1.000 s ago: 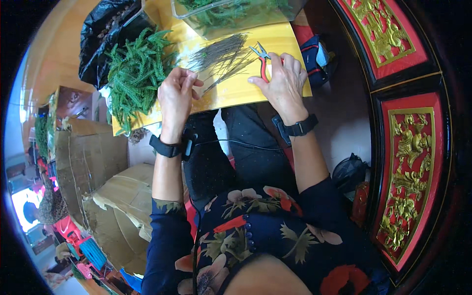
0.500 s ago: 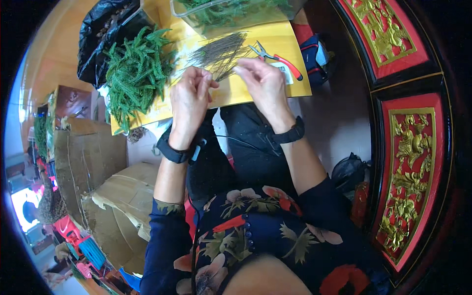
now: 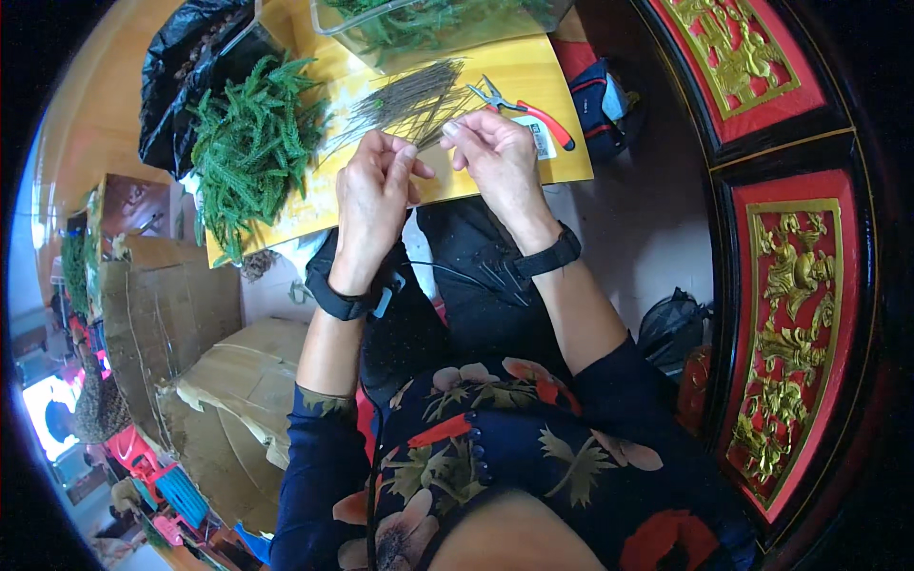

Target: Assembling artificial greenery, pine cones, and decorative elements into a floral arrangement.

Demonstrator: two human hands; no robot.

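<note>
Over the near edge of a yellow board (image 3: 568, 169), both my hands are raised close together. My left hand (image 3: 369, 195) has its thumb and index finger pinched together. Just to the right, my right hand (image 3: 503, 171) also pinches, its fingertips pointing toward the left ones. Whatever lies between the fingertips is too thin or small to make out. Right behind the hands is a loose pile of thin dark wires (image 3: 411, 93). Pliers (image 3: 543, 116) with red and black handles lie beside it, jaws apart. A heap of green artificial fir sprigs (image 3: 249, 157) sits at the left.
A clear plastic box (image 3: 419, 49) of more greenery stands at the board's far side. Left of it is a black plastic bag (image 3: 162, 105). Torn cardboard (image 3: 157, 305) stands at the left, and a red and gold carved panel (image 3: 798, 333) at the right.
The fingertips of my two hands have come slightly nearer each other. The whole scene has shifted a little left in view. The wires, pliers and sprigs stay in place on the board.
</note>
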